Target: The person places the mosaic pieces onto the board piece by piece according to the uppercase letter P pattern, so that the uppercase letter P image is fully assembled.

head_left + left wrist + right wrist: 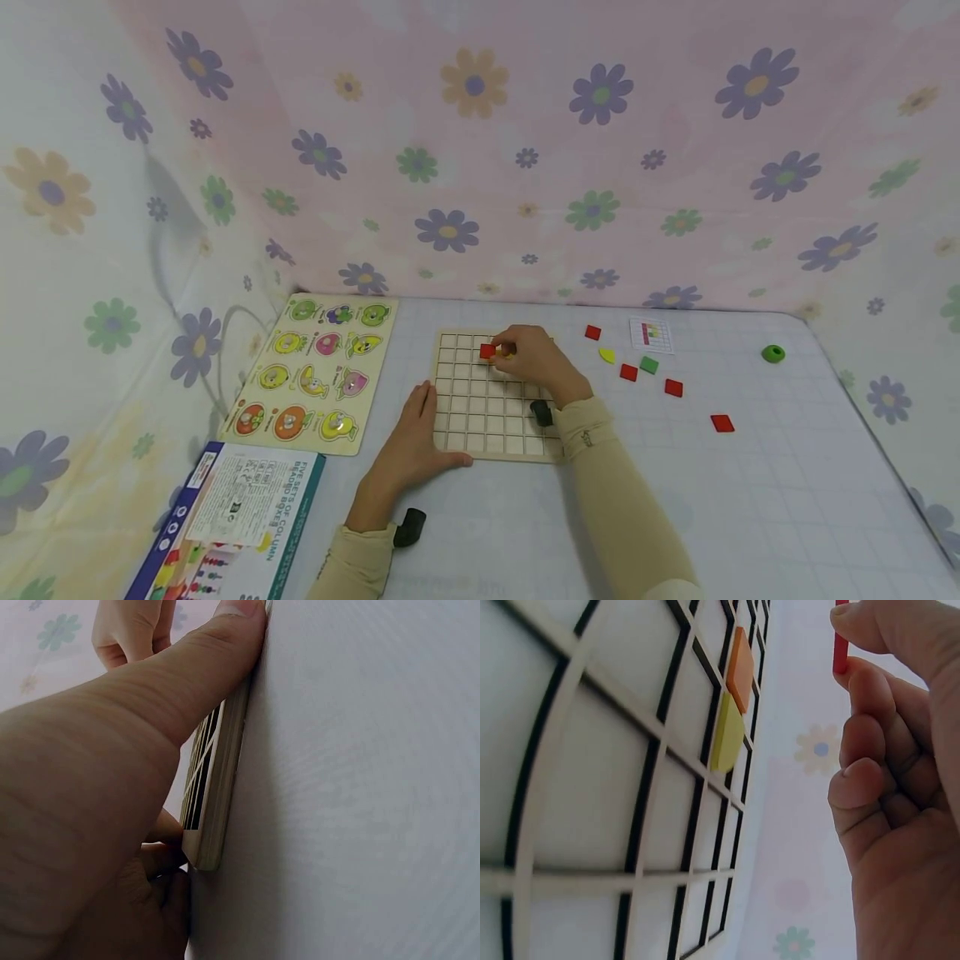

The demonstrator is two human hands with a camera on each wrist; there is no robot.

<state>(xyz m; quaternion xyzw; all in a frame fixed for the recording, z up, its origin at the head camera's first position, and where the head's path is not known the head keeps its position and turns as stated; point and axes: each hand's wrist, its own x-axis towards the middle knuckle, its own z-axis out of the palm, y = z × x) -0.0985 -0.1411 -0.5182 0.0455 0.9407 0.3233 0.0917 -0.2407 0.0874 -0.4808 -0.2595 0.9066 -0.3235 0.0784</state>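
My right hand (531, 354) pinches a red square tile (841, 645) between thumb and finger, over the far rows of a wooden grid board (480, 408). In the right wrist view the tile is held on edge, apart from the grid. An orange tile (740, 671) and a yellow rounded tile (726, 735) sit side by side on the grid there. My left hand (408, 442) rests at the board's near left corner, fingers along the left side and thumb (217, 652) along the front edge. In the head view, the right hand partly hides the board's far right.
Right of the board lie several red tiles (628, 372), a green tile (648, 364), a yellow rounded tile (607, 356) and a pattern card (651, 335). A green bead (773, 353) is farther right. A fruit puzzle board (363, 417) and a box (247, 517) lie left.
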